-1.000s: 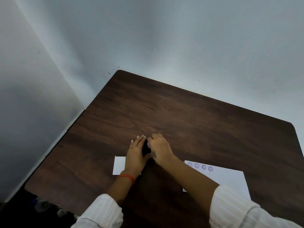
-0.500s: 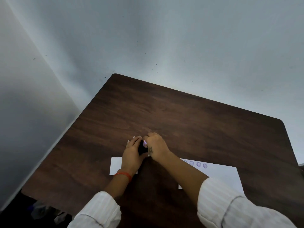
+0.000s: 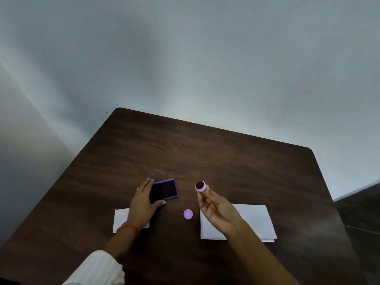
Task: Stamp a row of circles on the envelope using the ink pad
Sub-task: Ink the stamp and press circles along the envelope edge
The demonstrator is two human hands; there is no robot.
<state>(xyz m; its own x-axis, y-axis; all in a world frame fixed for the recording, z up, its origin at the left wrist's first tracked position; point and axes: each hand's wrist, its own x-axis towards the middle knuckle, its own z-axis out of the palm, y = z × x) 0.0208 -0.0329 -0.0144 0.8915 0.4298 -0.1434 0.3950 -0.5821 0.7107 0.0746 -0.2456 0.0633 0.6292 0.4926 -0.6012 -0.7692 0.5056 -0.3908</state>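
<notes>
Above table [image 3: 236, 161]: right hand [image 3: 216, 210] fingers pinch stamp [image 3: 200, 186]; left hand [image 3: 144, 202] spread flat, steadying ink pad [image 3: 165, 189].

Dark wooden table [image 3: 205, 153], pale grey walls [image 3: 185, 48]

Two bare hands and forearms are seen. The left hand [image 3: 143, 204] is bare, its nails painted pale, whitish. An orange-red thread band [image 3: 128, 228] is worn at the left wrist. A white sleeve [image 3: 96, 268] with fine vertical ribbing is pushed up the left forearm, its cuff bunched and rounded. The right hand [image 3: 216, 210] is worn with nothing; rings cannot be made out.
</notes>
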